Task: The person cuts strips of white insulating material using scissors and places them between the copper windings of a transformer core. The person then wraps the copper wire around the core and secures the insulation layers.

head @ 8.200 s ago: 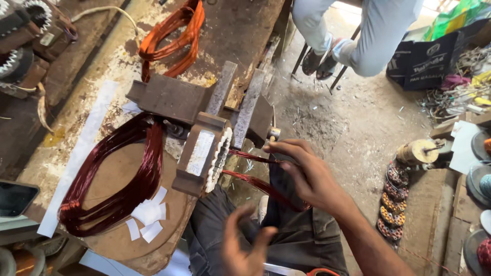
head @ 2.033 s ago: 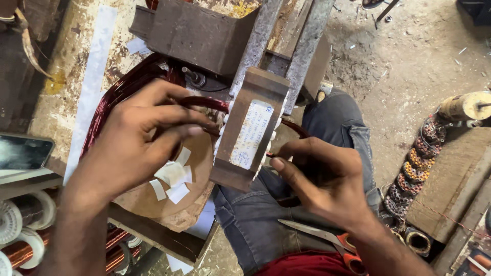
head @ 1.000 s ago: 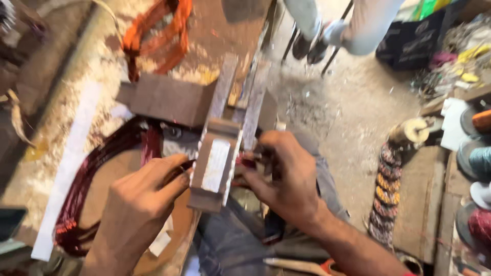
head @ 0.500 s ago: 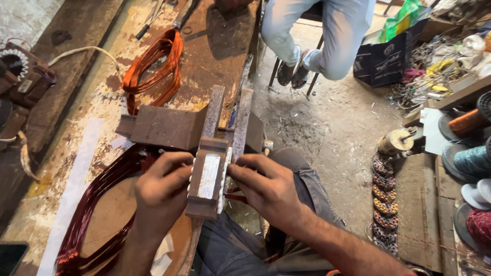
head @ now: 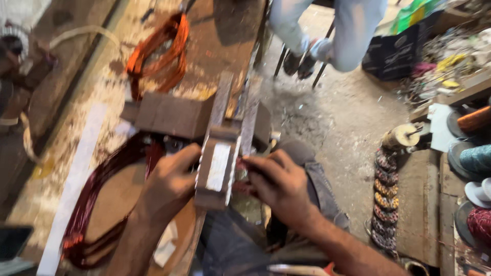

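While both forearms reach up from the bottom edge, the left hand [head: 171, 179] and right hand [head: 279, 186] curl closed against opposite sides of the metal stator block [head: 217, 166] at frame centre. Motion blur hides the fingertips; dark red wire [head: 102, 204] lies lower left.

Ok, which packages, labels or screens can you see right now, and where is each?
Label: pale rectangular strip on the metal block between the hands.
Box: dark carton with light print, upper right on the floor.
Screen: dark device, bottom left corner, partly cut off.
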